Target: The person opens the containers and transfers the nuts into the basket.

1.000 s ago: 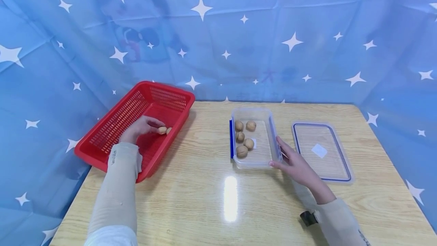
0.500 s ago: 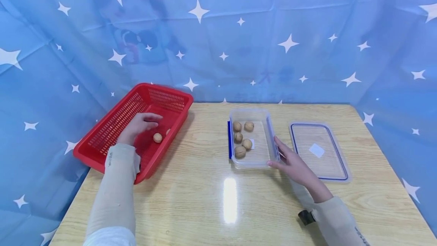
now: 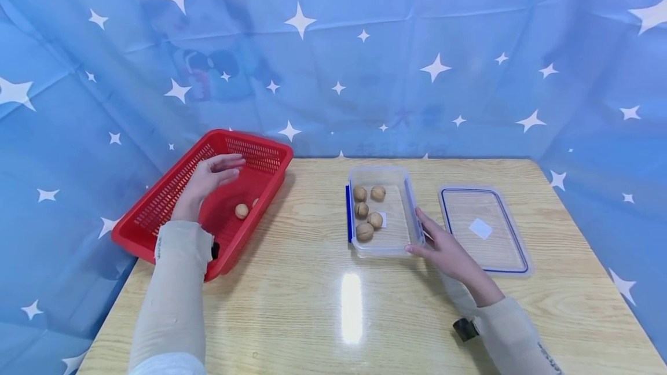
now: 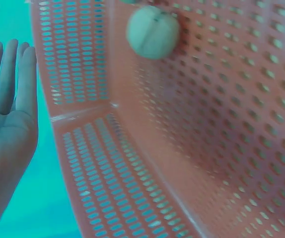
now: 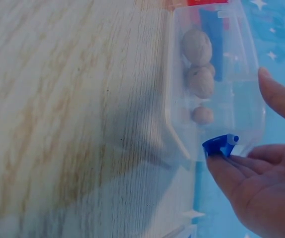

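The left hand (image 3: 205, 181) has lifted from a walnut (image 3: 241, 211), its fingers relaxed and empty above the basket (image 3: 257, 179), so nothing is being carried, while the right hand (image 3: 443, 250) grips the box (image 3: 397, 219) holding five more.

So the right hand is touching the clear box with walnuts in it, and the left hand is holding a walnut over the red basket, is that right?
Not quite: the left hand over the red basket holds nothing, as the left wrist view shows. The right hand does touch the clear box with walnuts.
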A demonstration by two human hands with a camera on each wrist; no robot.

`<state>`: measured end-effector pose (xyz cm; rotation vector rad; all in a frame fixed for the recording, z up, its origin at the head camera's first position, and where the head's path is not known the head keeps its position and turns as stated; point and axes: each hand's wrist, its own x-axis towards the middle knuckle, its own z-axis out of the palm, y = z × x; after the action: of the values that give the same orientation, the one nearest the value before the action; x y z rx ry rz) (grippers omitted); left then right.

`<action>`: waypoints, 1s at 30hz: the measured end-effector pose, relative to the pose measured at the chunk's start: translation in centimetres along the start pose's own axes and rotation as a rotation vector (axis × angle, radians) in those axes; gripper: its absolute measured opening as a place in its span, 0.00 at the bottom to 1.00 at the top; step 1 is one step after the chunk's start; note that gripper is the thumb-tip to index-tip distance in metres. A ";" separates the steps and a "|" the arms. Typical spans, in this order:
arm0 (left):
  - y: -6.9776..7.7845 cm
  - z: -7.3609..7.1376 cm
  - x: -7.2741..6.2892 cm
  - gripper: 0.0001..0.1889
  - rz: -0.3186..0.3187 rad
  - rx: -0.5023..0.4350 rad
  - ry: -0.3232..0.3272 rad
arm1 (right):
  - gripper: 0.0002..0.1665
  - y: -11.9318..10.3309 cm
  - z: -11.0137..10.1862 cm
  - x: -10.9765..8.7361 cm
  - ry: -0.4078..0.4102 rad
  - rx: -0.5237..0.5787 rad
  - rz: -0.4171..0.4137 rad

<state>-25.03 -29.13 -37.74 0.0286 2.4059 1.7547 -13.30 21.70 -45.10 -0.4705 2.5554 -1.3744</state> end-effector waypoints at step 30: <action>7.9 3.3 0.0 0.26 0.251 -0.148 0.006 | 0.53 0.2 0.0 0.1 0.008 -0.030 0.000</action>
<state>-25.23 -23.54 -31.23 0.3214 2.3544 2.0371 -13.40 21.76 -45.24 -0.4714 2.5861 -1.3421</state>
